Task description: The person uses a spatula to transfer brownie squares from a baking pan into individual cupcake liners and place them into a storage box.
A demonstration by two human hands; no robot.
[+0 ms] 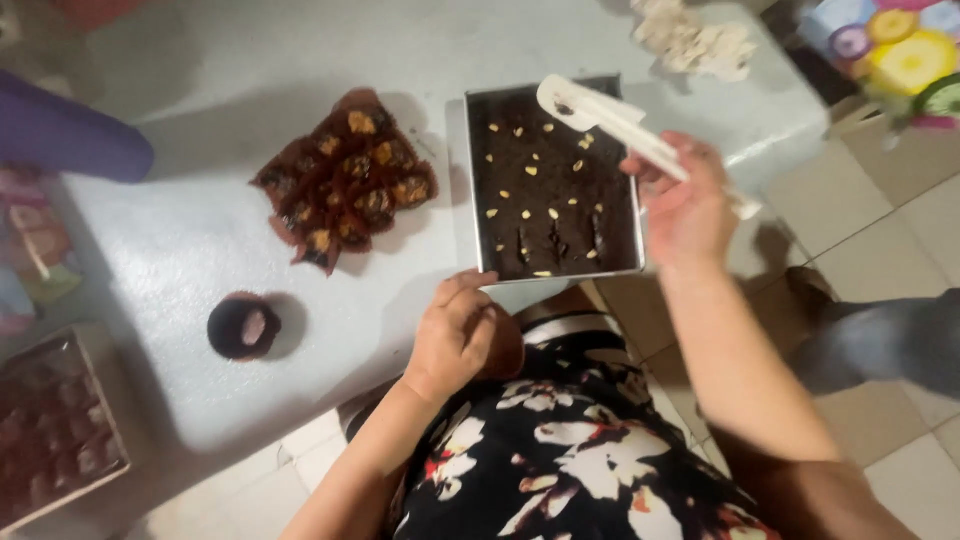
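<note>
The square metal pan [555, 180] of dark brownie-like cake lies flat on the white bench [200, 240], its near edge close to the bench's front edge, and its dark top is dotted with pale nut slivers, with a few short cut marks near the front. The right hand [685, 205] has its grip clamped on the handle of a white plastic spatula [600, 120], whose blade hangs tilted above the pan's far right part, apart from the cake as far as can be told. The left hand [455, 335] rests at the pan's near left corner with its grip curled loosely, fingers touching or just beside the rim; it clasps nothing that shows. By the look of it, the work in hand is cutting or lifting portions out of the pan, and the next move would call for a steadied pan and the blade brought down squarely along the marks. Left of the pan sits a cluster of cupcakes in brown paper [345, 180], nearer the front a single dark cupcake [243, 326], and a tray of cakes [55, 430] at the far left edge.
</note>
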